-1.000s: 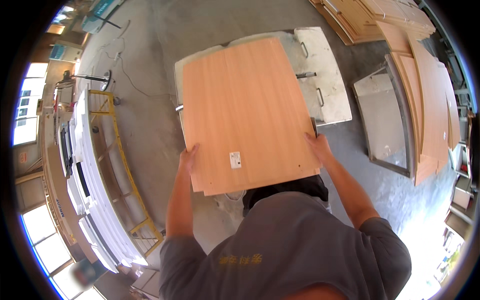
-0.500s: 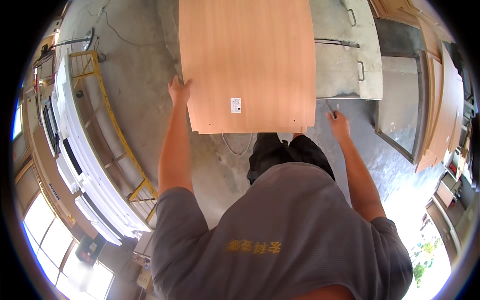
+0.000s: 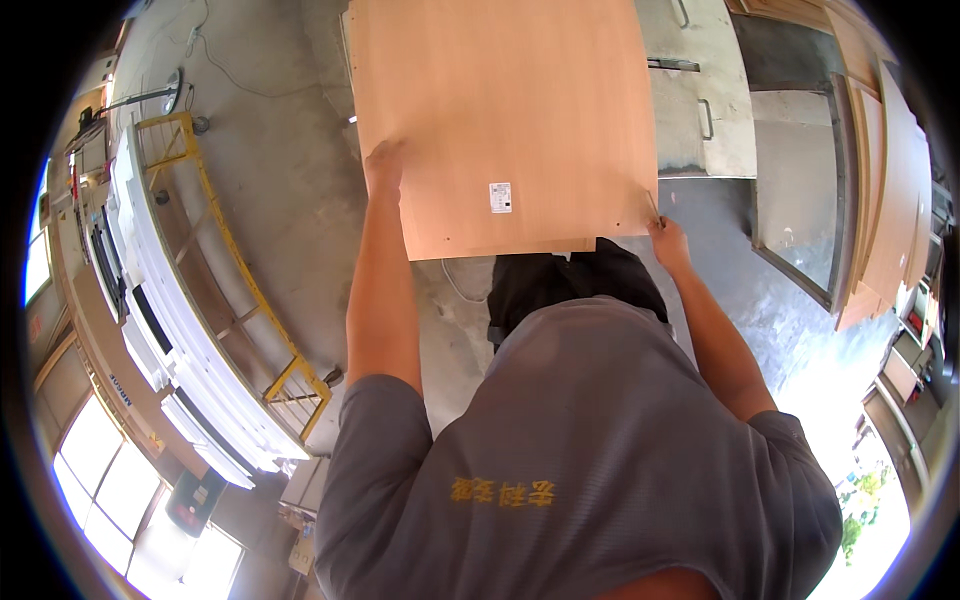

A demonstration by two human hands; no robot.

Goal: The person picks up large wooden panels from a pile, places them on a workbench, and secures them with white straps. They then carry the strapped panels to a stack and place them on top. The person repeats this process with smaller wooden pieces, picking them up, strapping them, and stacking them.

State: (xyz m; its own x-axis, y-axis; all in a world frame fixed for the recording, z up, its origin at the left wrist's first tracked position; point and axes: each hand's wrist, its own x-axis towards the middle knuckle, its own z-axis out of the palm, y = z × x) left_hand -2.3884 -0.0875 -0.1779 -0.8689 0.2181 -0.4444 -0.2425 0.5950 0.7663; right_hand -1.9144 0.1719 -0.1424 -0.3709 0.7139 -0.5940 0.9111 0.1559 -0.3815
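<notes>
A large wood-grain panel (image 3: 505, 110) lies in front of me, with a white label (image 3: 500, 198) and small dark holes near its near edge. My left hand (image 3: 385, 165) is over the panel's left edge; motion smears its fingers, so their grip is unclear. Beside the near right corner, my right hand (image 3: 668, 242) is closed around a thin, pen-like tool (image 3: 653, 205) whose exact kind is too small to tell. The tool's tip points up along the panel's right edge.
To the right of the panel stands a pale worn surface with metal handles (image 3: 706, 118). Further right are a framed board (image 3: 795, 190) and leaning wooden sheets (image 3: 890, 200). On the left, a yellow metal frame (image 3: 215, 215) stands beside stacked white strips (image 3: 185, 330). A cable (image 3: 250, 90) lies on the floor.
The panel has turned slightly, its near edge shifting right. My left hand has gone from gripping the left edge to lying over it. My right hand, with the tool, has come closer to the corner.
</notes>
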